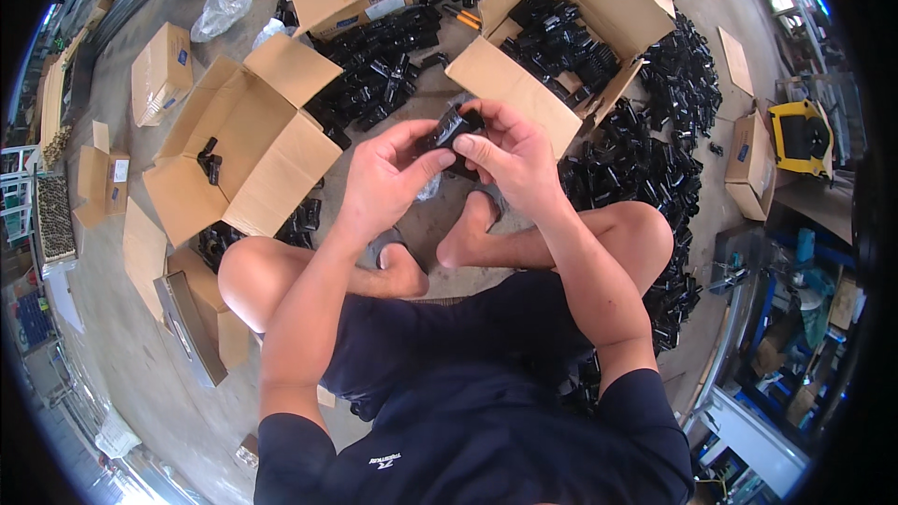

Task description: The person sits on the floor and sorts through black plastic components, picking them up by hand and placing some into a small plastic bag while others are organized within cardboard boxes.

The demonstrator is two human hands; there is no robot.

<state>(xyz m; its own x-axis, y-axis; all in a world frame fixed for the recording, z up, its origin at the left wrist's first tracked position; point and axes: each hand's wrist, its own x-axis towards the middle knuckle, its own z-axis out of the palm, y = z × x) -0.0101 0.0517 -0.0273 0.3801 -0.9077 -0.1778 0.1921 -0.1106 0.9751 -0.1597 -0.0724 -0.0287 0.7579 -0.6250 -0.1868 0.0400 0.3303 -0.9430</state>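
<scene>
Head view: one black part (447,129) is grasped by the left hand (385,173) and the right hand (516,151) above the feet (465,232), few pieces (214,168) are seen in the left box (271,168), and many heaps (645,168) seem left.

Left hand (382,178) and right hand (520,161) close together ahead of the body, both pinching.
The left forearm (316,304) and right forearm (601,285) reach forward, slanting in toward each other; the fingers (404,136) are bent, the left thumb (427,171) pointing right and the right thumb (483,152) left, tips near each other. The legs are folded, left knee (248,276) and right knee (645,236) wide apart, left foot (404,271) and right foot (466,238) drawn in between.
</scene>
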